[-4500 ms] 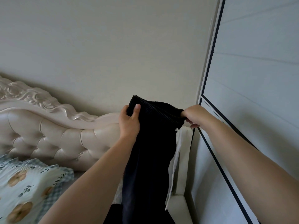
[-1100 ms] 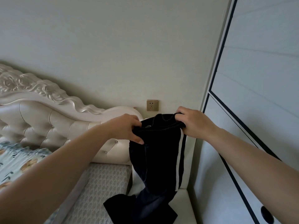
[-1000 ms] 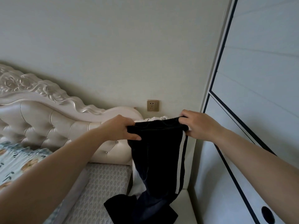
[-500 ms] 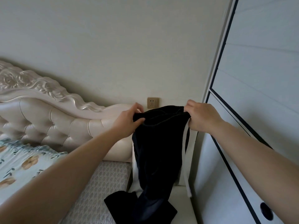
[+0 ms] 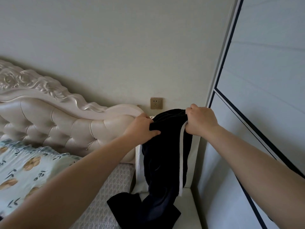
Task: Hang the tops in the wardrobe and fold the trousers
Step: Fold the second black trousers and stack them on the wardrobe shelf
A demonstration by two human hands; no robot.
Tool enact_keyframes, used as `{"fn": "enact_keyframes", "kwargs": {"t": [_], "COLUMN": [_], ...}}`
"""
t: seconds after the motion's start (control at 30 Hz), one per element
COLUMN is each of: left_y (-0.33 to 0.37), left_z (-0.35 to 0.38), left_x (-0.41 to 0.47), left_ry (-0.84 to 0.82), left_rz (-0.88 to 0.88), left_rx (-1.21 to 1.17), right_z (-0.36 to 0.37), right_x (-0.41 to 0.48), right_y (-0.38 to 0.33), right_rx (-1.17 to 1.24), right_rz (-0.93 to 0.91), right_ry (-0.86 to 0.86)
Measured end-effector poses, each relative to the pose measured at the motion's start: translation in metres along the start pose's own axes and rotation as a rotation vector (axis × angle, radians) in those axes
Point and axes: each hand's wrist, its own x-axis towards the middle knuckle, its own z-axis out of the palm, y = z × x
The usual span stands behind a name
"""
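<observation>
While both hands grip the waistband, the black trousers [image 5: 166,156] hang below the wall socket [image 5: 156,103]. Left hand [image 5: 142,128] and right hand [image 5: 200,121] each clutch one side.

tufted headboard [image 5: 62,128], floral pillow [image 5: 24,167], wall socket [image 5: 156,103]

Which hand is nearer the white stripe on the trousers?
Right. The right hand grips the trousers at the top of their white stripe; the left hand grips the opposite edge.
</observation>
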Motion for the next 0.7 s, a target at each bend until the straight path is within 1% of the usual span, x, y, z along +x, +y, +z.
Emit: {"fn": "enact_keyframes", "kwargs": {"t": [0.07,0.17,0.23,0.27,0.3,0.37,0.4,0.43,0.57,0.6,0.7], "left_y": [-0.009,-0.013,-0.013,-0.012,-0.012,-0.011,-0.009,-0.007,-0.002,-0.001,0.007], "left_z": [0.004,0.011,0.013,0.013,0.013,0.01,0.009,0.008,0.006,0.007,0.011], "left_x": [-0.002,-0.008,-0.01,-0.011,-0.011,-0.011,-0.011,-0.011,-0.011,-0.011,-0.012], "left_ry": [0.043,0.096,0.131,0.14,0.154,0.183,0.196,0.21,0.229,0.228,0.232], "left_rz": [0.037,0.093,0.128,0.144,0.16,0.174,0.18,0.185,0.173,0.171,0.205], "left_rx": [-0.024,-0.038,-0.039,-0.039,-0.044,-0.057,-0.063,-0.065,-0.061,-0.056,-0.027], "right_z": [0.0,0.0,-0.002,-0.004,-0.005,-0.001,0.002,0.005,0.007,0.006,0.003], "right_x": [-0.001,0.003,0.007,0.009,0.009,0.01,0.01,0.009,0.01,0.011,0.014], "right_y": [0.005,0.014,0.018,0.02,0.021,0.024,0.024,0.024,0.021,0.019,0.006], "right_rx": [0.074,0.364,0.607,0.692,0.719,0.639,0.585,0.557,0.711,0.703,0.531], "right_rz": [-0.001,-0.002,-0.006,-0.014,-0.027,-0.059,-0.078,-0.083,0.005,0.026,0.097], "right_ry": [-0.051,-0.114,-0.06,-0.065,-0.13,-0.314,-0.364,-0.381,-0.33,-0.327,-0.352]}}
